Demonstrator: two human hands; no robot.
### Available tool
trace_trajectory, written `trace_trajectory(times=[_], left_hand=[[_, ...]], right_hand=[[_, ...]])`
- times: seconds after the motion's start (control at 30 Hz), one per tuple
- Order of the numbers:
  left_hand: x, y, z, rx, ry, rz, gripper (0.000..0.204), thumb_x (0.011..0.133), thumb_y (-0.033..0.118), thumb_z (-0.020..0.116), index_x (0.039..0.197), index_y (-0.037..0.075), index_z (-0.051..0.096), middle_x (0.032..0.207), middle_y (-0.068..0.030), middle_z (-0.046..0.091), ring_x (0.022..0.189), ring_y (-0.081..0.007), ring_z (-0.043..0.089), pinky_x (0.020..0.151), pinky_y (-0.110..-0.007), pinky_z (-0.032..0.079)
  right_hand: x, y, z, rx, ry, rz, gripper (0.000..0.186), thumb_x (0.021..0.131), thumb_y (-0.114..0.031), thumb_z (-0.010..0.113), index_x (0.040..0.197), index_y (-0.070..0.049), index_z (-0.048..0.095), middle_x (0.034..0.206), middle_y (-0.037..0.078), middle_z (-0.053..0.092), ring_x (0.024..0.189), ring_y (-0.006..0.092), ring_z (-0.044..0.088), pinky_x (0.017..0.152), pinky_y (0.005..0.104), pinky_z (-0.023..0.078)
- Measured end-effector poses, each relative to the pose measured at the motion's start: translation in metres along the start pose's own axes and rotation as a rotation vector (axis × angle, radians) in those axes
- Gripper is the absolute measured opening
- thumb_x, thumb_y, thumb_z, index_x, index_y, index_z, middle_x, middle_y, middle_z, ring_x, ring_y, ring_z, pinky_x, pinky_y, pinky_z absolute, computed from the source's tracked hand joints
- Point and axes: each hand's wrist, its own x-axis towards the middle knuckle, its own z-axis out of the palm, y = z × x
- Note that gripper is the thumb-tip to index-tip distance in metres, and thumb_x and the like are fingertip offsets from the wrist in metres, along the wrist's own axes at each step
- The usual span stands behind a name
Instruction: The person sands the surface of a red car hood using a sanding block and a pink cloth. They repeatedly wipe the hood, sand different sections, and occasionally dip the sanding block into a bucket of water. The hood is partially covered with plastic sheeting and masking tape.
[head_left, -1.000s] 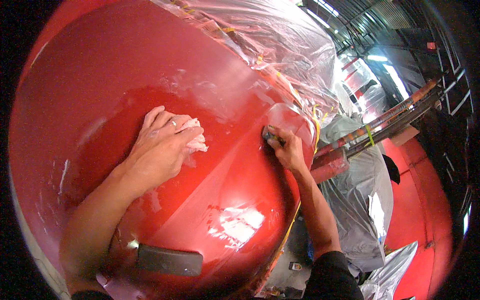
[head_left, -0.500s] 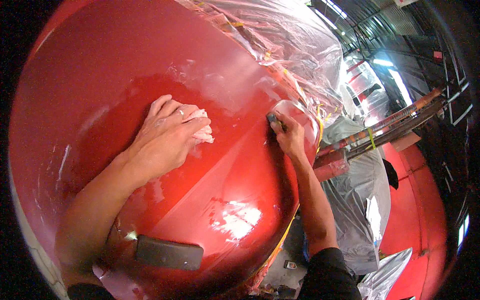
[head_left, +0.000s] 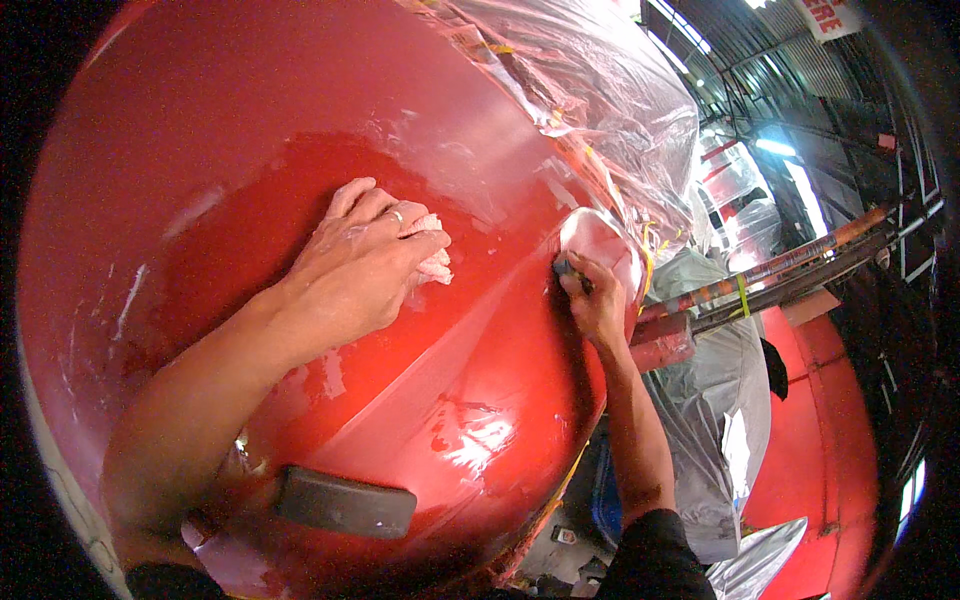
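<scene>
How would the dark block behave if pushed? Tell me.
The dark block would probably slide rather than roll: it looks long and flat-sided. It may slip easily, as the red panel under it looks glossy. It is likely fairly stiff, since it keeps an even, blocky shape.

Adds up to one left hand (head_left: 365,250) and one right hand (head_left: 600,300), two bare hands in all, with two forearms (head_left: 640,430) and two black sleeves (head_left: 655,560). Counts just one finger ring (head_left: 398,216), one crumpled white cloth (head_left: 436,250), one small blue-grey pad (head_left: 562,263) and one dark grey rectangular block (head_left: 345,502). Includes one curved red body panel (head_left: 480,350), one short red cylinder (head_left: 662,345), one yellow-green tie (head_left: 743,296), one sign (head_left: 832,18) with red lettering and at least two bright overhead lights (head_left: 775,147). Leaves the clear plastic sheeting (head_left: 610,80) unnumbered, overlapping too much to tell single sheets apart.
</scene>
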Motion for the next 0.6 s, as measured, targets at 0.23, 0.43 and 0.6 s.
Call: trace_trajectory(times=[0.23, 0.43, 0.6], left_hand=[[0.001, 0.002, -0.005, 0.011, -0.027, -0.020, 0.032, 0.091, 0.016, 0.063, 0.123, 0.011, 0.066, 0.129, -0.0101, 0.063, 0.124, -0.0308, 0.055, 0.114, -0.055, 0.029], [0.002, 0.002, 0.000, -0.015, -0.010, 0.000, 0.033, 0.090, 0.014, 0.063, 0.123, 0.011, 0.066, 0.130, -0.0101, 0.062, 0.125, -0.0309, 0.054, 0.115, -0.055, 0.029], [-0.001, 0.000, -0.002, -0.001, -0.026, -0.027, 0.032, 0.090, 0.016, 0.064, 0.122, 0.011, 0.067, 0.129, -0.0097, 0.062, 0.125, -0.0305, 0.054, 0.115, -0.055, 0.029]], right_hand=[[-0.003, 0.004, -0.001, 0.064, -0.015, -0.031, 0.034, 0.089, -0.018, 0.071, 0.122, -0.011, 0.072, 0.117, 0.016, 0.072, 0.105, 0.0328, 0.069, 0.091, 0.0399, 0.054], [0.017, 0.001, 0.003, 0.128, -0.030, 0.132, 0.035, 0.089, -0.019, 0.072, 0.124, -0.011, 0.071, 0.115, 0.017, 0.072, 0.105, 0.0321, 0.070, 0.092, 0.0394, 0.054], [-0.010, -0.007, -0.005, 0.093, -0.073, 0.041, 0.034, 0.090, -0.016, 0.072, 0.123, -0.008, 0.071, 0.119, 0.017, 0.071, 0.109, 0.0320, 0.070, 0.094, 0.0387, 0.053]])
